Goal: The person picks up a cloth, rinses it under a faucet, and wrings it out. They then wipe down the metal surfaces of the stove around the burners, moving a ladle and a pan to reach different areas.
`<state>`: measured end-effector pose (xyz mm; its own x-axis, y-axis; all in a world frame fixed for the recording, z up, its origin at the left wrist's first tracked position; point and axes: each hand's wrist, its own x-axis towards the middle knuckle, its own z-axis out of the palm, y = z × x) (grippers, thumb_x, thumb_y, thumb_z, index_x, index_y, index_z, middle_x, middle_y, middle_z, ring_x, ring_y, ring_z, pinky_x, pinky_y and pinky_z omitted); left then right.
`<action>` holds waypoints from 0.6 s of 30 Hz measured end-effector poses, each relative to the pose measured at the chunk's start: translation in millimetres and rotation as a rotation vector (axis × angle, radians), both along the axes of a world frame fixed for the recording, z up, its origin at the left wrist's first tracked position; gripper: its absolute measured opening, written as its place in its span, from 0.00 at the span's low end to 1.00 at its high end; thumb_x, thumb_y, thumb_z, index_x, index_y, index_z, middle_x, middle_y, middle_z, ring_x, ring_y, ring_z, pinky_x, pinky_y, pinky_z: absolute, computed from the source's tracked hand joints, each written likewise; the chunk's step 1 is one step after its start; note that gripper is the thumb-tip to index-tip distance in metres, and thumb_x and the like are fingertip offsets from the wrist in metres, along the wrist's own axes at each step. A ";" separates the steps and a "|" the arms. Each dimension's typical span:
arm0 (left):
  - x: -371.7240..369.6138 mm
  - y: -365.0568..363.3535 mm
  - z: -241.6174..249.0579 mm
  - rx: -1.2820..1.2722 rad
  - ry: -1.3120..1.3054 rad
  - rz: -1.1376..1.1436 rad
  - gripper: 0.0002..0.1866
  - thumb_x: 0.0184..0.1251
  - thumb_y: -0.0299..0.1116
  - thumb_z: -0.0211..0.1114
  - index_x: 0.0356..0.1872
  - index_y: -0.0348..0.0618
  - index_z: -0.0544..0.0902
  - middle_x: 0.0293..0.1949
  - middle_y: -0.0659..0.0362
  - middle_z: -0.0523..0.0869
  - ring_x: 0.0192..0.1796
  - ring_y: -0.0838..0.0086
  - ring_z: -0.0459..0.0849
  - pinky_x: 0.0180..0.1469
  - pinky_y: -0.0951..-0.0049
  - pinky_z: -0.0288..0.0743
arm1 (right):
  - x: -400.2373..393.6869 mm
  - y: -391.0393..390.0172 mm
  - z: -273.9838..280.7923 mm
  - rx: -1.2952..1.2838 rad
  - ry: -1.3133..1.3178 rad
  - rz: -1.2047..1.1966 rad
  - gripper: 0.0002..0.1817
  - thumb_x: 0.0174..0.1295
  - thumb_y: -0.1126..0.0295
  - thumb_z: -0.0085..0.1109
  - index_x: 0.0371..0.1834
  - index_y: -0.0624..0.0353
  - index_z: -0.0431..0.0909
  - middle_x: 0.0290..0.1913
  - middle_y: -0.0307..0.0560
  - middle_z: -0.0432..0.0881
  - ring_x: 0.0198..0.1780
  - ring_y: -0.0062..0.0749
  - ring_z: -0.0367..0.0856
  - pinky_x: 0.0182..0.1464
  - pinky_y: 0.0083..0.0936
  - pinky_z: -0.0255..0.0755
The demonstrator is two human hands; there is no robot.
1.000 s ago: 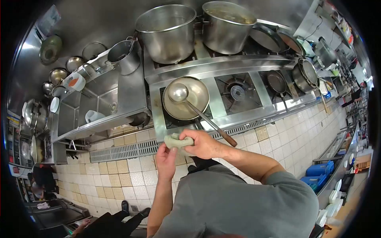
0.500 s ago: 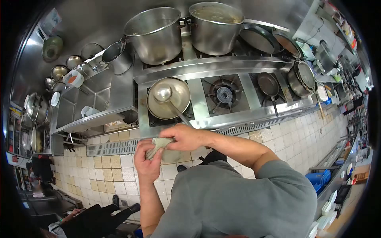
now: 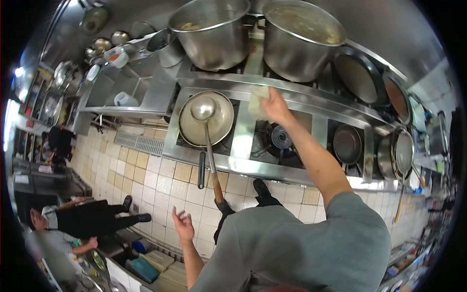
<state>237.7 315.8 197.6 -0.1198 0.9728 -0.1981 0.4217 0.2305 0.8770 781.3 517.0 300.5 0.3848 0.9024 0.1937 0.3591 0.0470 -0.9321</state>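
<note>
Through the head camera I saw a co-worker (image 3: 90,219) in a dark apron well to the left of the left hand. The steel sink (image 3: 103,95) lay ahead and to the left of that hand, with a white jug (image 3: 125,100) in it. My left hand (image 3: 183,226) hung open over the tiled floor, its fingers loosely curled and apart. Ahead of it and slightly right, a frying pan (image 3: 221,121) sat on the stove, its black handle pointing back toward the body. I had the ladle (image 3: 203,109) nearby too, bowl resting in the pan and wooden grip reaching out just right of the left hand. Farther ahead stood one stockpot (image 3: 211,46), left of the right hand. A pale cloth (image 3: 258,102) was pinched in my right hand (image 3: 276,107), hanging over the steel ledge behind the front burners; I could not tell whether it touched the metal. An uncovered burner (image 3: 280,137) lay nearer the body than the right hand, partly behind the forearm. A second stockpot (image 3: 301,48) rose beyond that hand, and a dark skillet (image 3: 347,144) sat to its right, with a strainer (image 3: 404,152) at the far right.
</note>
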 end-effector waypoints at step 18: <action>-66.5 -336.8 -133.7 -0.869 0.192 0.206 0.31 0.71 0.37 0.65 0.73 0.49 0.65 0.57 0.47 0.82 0.53 0.60 0.84 0.49 0.62 0.79 | 41.7 158.9 -119.4 -0.405 -1.054 0.084 0.37 0.63 0.72 0.53 0.76 0.71 0.55 0.78 0.64 0.57 0.80 0.52 0.54 0.80 0.39 0.51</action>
